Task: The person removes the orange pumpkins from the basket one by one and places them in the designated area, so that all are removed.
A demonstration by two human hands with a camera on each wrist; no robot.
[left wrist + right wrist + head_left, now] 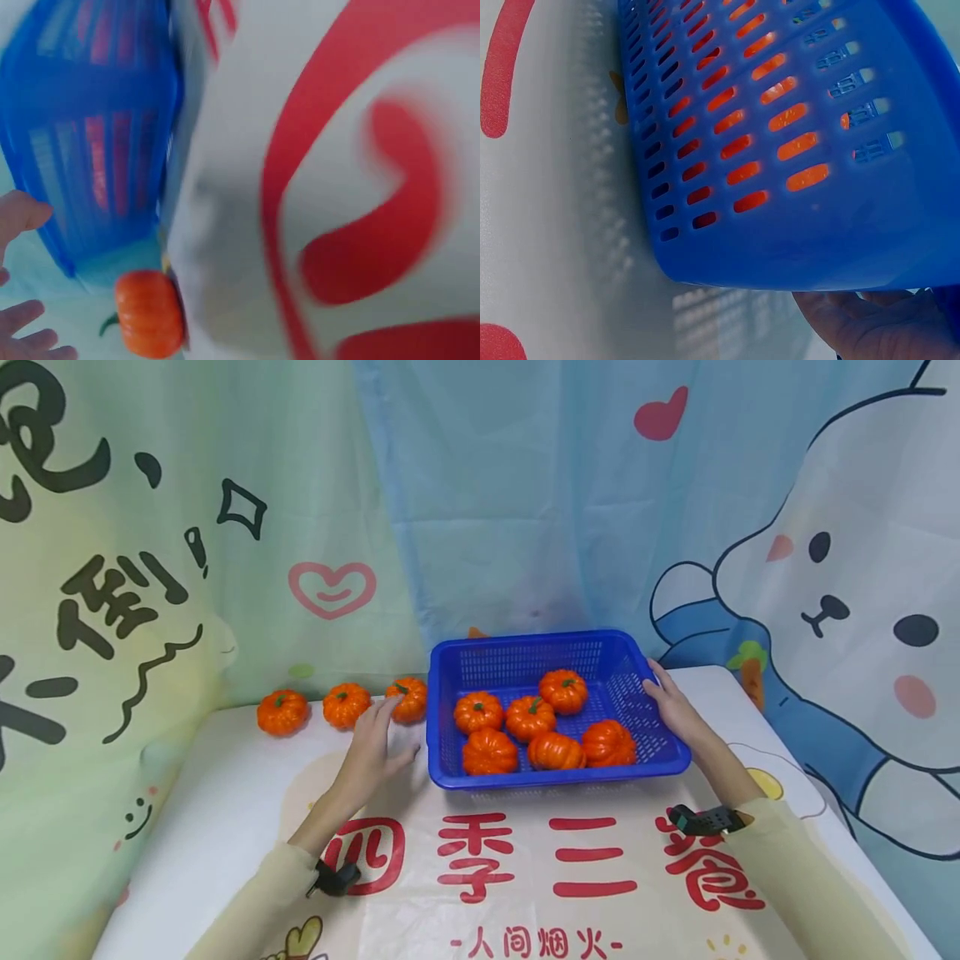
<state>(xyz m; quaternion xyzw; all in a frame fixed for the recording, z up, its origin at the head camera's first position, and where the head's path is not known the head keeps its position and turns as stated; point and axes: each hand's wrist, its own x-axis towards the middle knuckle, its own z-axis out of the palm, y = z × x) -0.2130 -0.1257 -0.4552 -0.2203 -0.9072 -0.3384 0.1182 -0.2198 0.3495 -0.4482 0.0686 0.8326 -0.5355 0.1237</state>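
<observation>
A blue plastic basket (558, 777) with slotted walls holds several small orange pumpkins (530, 718). My right hand (675, 706) grips its right end; in the right wrist view that hand shows just below the basket wall, partly hidden by it. My left hand (369, 752) is between the basket's left side and the row of loose pumpkins, thumb and fingers spread and holding nothing. Its fingertips overlap the nearest loose pumpkin (410, 702) in the head view. The left wrist view shows that hand's fingers (22, 319) beside the basket and a green-stemmed pumpkin (148, 315).
Two more pumpkins, a left one (282, 712) and a middle one (347, 706), line the table's back edge. A printed cloth (525, 910) with red characters covers the table. Behind it hangs a patterned curtain (495, 527). A thin cable (780, 756) lies at the right.
</observation>
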